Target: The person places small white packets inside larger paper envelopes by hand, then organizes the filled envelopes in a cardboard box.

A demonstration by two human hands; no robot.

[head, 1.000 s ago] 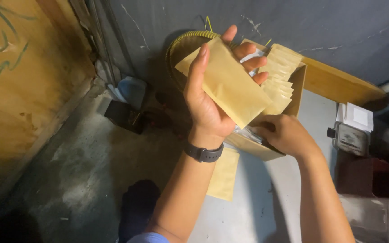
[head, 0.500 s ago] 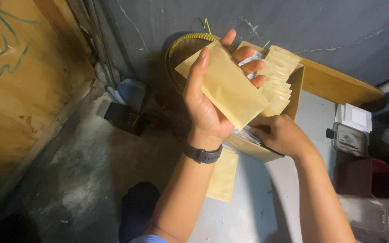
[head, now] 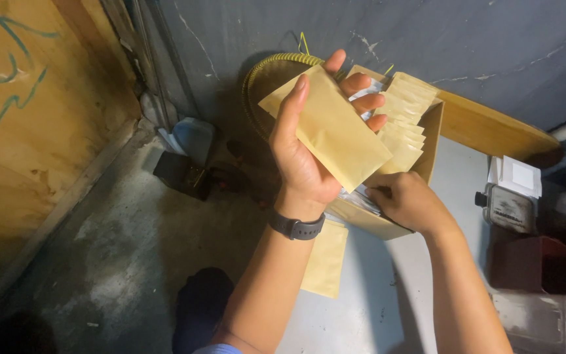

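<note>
My left hand holds up a yellowish-brown paper envelope, thumb across its front and fingers behind it, with something white showing between the fingers. Below it stands an open cardboard box with several more envelopes of the same kind fanned upright inside. My right hand reaches into the near side of the box, its fingertips hidden among the contents. A dark watch sits on my left wrist.
One more envelope lies flat on the grey table surface under my left forearm. A coiled yellow hose leans on the dark wall. A white and grey device stands at right. Plywood lines the left.
Nearly nothing differs. My left hand keeps the envelope raised, and my right hand stays in the box with only slight shifting.
</note>
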